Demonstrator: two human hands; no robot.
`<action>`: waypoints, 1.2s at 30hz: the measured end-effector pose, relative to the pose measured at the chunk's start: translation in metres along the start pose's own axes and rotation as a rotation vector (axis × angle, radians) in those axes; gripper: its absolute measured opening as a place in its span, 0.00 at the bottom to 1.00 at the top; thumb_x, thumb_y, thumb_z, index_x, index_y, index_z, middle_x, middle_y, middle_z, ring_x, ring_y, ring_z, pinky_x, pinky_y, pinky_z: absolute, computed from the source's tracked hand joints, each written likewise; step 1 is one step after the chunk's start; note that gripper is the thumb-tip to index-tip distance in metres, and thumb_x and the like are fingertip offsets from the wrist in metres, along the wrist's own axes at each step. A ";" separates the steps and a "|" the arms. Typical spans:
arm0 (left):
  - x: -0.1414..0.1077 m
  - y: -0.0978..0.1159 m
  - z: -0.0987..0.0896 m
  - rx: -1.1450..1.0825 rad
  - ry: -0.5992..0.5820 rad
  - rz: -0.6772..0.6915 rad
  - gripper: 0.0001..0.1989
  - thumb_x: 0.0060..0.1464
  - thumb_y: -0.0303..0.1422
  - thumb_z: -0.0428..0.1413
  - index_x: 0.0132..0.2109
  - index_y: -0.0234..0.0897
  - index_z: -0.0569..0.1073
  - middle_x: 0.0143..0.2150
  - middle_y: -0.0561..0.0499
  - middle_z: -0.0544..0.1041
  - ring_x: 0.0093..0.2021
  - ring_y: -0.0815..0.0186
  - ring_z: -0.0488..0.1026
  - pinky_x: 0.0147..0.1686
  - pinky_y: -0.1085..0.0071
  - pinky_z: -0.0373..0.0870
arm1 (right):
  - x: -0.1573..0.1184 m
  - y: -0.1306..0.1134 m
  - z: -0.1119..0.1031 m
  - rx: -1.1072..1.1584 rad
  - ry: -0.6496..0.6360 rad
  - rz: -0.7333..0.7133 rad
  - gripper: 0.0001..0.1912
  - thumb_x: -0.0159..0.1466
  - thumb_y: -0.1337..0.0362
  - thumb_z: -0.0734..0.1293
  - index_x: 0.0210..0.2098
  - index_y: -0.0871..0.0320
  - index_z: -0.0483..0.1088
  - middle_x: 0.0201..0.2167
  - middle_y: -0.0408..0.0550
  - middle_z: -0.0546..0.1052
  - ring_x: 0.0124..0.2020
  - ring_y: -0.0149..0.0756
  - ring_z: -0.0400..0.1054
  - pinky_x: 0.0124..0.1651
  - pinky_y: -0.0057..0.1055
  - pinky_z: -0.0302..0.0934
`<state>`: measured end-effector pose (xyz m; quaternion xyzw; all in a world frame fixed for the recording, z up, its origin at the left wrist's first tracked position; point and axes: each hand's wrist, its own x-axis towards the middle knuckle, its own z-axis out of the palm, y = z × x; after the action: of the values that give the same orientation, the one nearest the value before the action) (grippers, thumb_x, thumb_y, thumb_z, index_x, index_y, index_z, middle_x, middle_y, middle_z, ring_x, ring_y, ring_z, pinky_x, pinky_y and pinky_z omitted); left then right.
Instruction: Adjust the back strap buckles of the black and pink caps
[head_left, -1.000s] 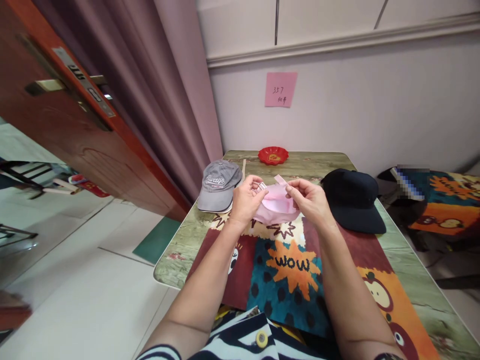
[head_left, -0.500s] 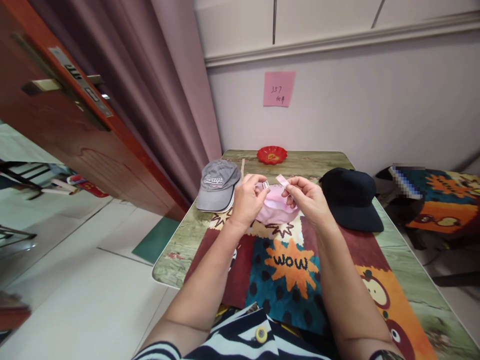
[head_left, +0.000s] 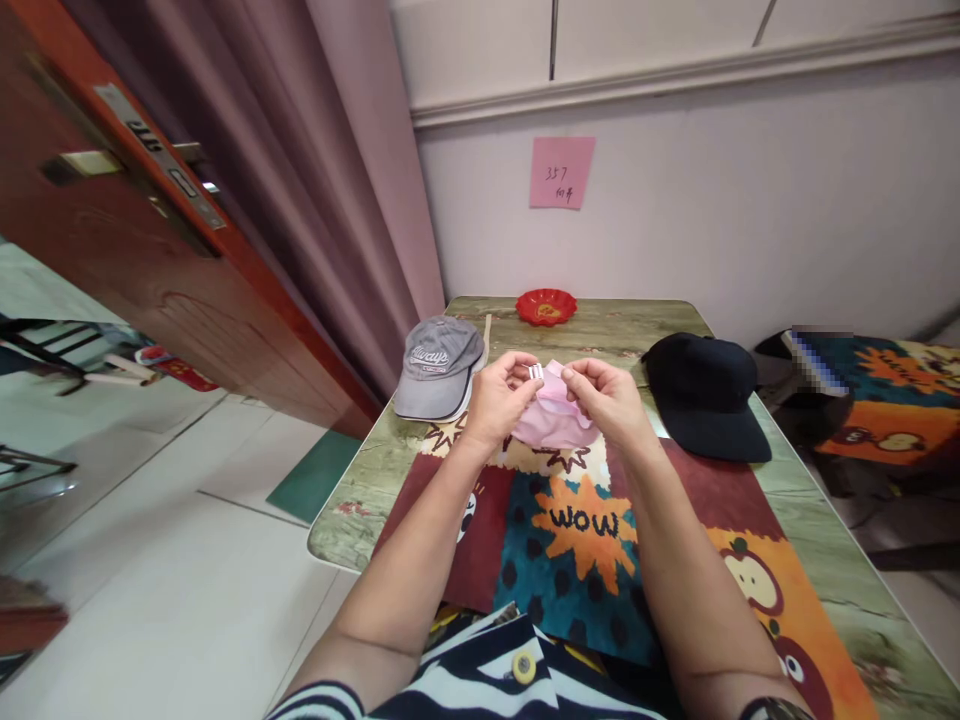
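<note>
A pink cap (head_left: pixel 553 430) lies on the patterned mat between my hands, its shape partly hidden by them. My left hand (head_left: pixel 501 402) pinches a small, pale strap buckle (head_left: pixel 535 371) at the cap's upper side. Opposite it, the fingertips of my right hand (head_left: pixel 609 396) are closed on the cap's pink strap (head_left: pixel 554 370). The strap's end is close to the buckle; whether it is threaded through I cannot tell.
To the left sits a grey cap (head_left: pixel 438 370), to the right a black cap (head_left: pixel 703 395). A red scalloped dish (head_left: pixel 546 307) stands at the back of the wooden-topped table (head_left: pixel 349 510). The mat (head_left: pixel 592 590) covers the middle. Beyond the left edge is a door (head_left: pixel 247 330).
My right hand has moved slightly left, bringing the strap from a raised, separate position down beside the buckle. My left hand keeps its pinch.
</note>
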<state>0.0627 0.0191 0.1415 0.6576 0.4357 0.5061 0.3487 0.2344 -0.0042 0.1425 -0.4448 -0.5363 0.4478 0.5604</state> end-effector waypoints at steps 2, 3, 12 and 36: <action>-0.001 -0.001 0.003 0.000 -0.020 0.017 0.12 0.51 0.28 0.62 0.44 0.36 0.76 0.32 0.53 0.77 0.30 0.70 0.73 0.31 0.75 0.70 | 0.001 0.003 0.001 -0.004 0.002 0.003 0.21 0.58 0.46 0.73 0.31 0.59 0.73 0.20 0.40 0.69 0.18 0.24 0.55 0.20 0.24 0.48; -0.002 0.000 0.004 0.019 -0.032 0.034 0.11 0.51 0.28 0.62 0.44 0.37 0.76 0.33 0.53 0.78 0.30 0.70 0.74 0.32 0.75 0.70 | 0.002 0.005 0.002 -0.004 -0.002 0.006 0.21 0.58 0.46 0.73 0.31 0.59 0.74 0.20 0.40 0.69 0.19 0.25 0.56 0.20 0.24 0.48; -0.010 0.025 0.004 0.577 -0.001 0.353 0.08 0.56 0.27 0.60 0.44 0.39 0.77 0.45 0.49 0.78 0.44 0.64 0.75 0.44 0.70 0.70 | 0.003 0.006 0.000 0.024 -0.038 0.036 0.21 0.58 0.46 0.73 0.31 0.60 0.75 0.18 0.39 0.67 0.18 0.24 0.55 0.19 0.24 0.47; -0.005 0.012 0.003 0.124 -0.005 0.104 0.12 0.51 0.32 0.65 0.44 0.37 0.80 0.37 0.50 0.81 0.31 0.69 0.73 0.33 0.73 0.69 | -0.001 -0.005 0.007 0.052 0.024 0.099 0.17 0.58 0.51 0.71 0.24 0.57 0.68 0.19 0.40 0.69 0.18 0.25 0.59 0.21 0.23 0.52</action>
<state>0.0674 0.0096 0.1498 0.7009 0.4305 0.4941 0.2816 0.2279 -0.0055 0.1470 -0.4616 -0.4950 0.4832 0.5553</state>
